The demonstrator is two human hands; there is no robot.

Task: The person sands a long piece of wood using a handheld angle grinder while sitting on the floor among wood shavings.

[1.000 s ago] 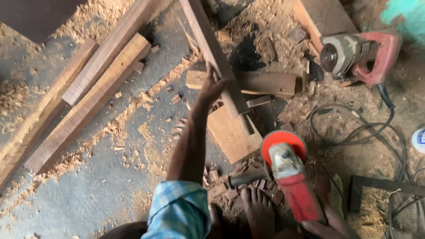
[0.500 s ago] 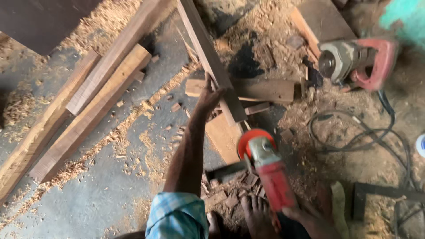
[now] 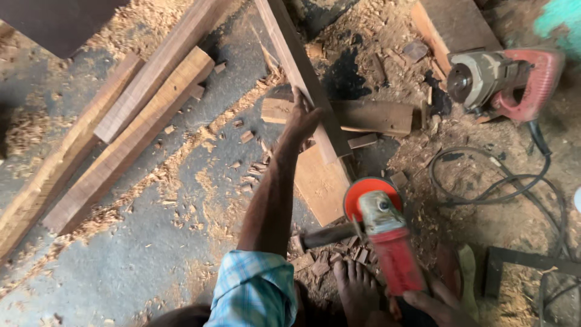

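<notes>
— What's the left hand (image 3: 301,119) doing?

— It is reached out far ahead, fingers curled over the edge of a long wooden batten (image 3: 301,74), thumb side pressing on it. The batten is a squared, reddish-brown length running from the far edge of the view down toward the middle, where its near end rests across a flat pale board (image 3: 321,184) and a short dark block (image 3: 363,116) lying crosswise.

— And the right hand (image 3: 433,303)?

— Low at the near right edge, wrapped around the tail of a red angle grinder (image 3: 387,239). The fingers are closed on the red plastic body; the grey metal gear head and round orange-red guard point away from the person, and a black side handle (image 3: 327,235) sticks out to the left. The disc sits just beside the near corner of the pale board — whether it touches, I cannot tell.

— What about the floor?

— Rough grey concrete (image 3: 139,242), streaked with tan sawdust and scattered with small wood chips (image 3: 248,175). On the left lie three thick planks (image 3: 130,136) side by side on a slant, their faces coarse and sawn. A bare foot (image 3: 357,287) rests among offcuts at the near edge, close to the grinder.

— Anything else on the right?

— A second power tool (image 3: 505,75) with a grey motor housing and red handle lies at the far right, its black cable (image 3: 502,181) looping over the sawdust. The sleeve (image 3: 254,297) on the left arm is blue checked cloth.
</notes>
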